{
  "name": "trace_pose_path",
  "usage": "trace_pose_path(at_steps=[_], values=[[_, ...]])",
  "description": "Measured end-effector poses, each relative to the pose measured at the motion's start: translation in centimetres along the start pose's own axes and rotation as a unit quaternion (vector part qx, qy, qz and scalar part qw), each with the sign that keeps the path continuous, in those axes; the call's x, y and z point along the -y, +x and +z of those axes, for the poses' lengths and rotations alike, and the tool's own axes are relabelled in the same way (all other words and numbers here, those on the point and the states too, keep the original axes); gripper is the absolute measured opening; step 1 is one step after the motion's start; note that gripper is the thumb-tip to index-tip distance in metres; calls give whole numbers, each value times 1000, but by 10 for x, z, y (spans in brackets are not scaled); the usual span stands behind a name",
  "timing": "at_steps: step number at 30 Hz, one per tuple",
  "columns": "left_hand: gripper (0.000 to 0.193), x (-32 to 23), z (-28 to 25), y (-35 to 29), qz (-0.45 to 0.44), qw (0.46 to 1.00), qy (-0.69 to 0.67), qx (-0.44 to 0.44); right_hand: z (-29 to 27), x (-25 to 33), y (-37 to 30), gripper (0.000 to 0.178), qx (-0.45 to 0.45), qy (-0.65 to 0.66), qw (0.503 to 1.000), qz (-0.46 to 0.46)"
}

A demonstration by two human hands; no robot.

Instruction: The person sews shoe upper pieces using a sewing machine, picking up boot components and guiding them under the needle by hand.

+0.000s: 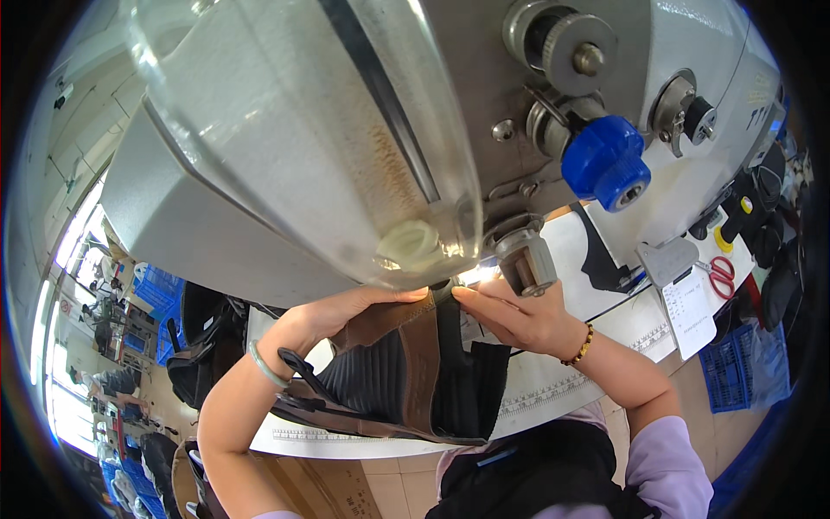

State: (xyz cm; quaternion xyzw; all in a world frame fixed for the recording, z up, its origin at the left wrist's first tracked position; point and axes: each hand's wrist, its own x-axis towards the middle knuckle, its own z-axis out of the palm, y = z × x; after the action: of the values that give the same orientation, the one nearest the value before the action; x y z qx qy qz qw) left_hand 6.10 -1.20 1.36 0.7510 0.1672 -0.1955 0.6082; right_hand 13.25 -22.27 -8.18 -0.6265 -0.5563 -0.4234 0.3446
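A brown and black boot upper (419, 372), with a ribbed black panel and a strap loop, lies under the head of a sewing machine (233, 225). My left hand (346, 310) grips its brown upper edge, thumb stretched along the top. On the other side of the black seam, my right hand (527, 318) pinches the upper between thumb and fingers, close to the lit stitching spot. A clear plastic shield (406, 208) and a metal cylinder-shaped part (526, 259) hang just above both hands. The needle is hidden from view.
The white worktable (571, 389) has a ruler scale along its front. At the right are a flat black piece (601, 259), red-handled scissors (722, 275), a written sheet (689, 313) and a blue basket (726, 370). Dark bags (203, 346) sit left; a cardboard box (316, 484) stands below.
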Motion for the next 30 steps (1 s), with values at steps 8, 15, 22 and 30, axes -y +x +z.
trace_pose_path(at_steps=[8,15,22,30], values=[[16,11,-8,9,83,996,-13,-11,-3,2,1,43,25,-7,1000,-4],[13,20,-12,15,95,994,-37,-45,-4,4,4,41,5,14,1000,24],[26,17,-18,18,107,994,14,-35,-5,14,9,26,17,-5,997,77],[29,18,-18,25,177,983,1,-41,-2,15,9,21,14,3,996,85]])
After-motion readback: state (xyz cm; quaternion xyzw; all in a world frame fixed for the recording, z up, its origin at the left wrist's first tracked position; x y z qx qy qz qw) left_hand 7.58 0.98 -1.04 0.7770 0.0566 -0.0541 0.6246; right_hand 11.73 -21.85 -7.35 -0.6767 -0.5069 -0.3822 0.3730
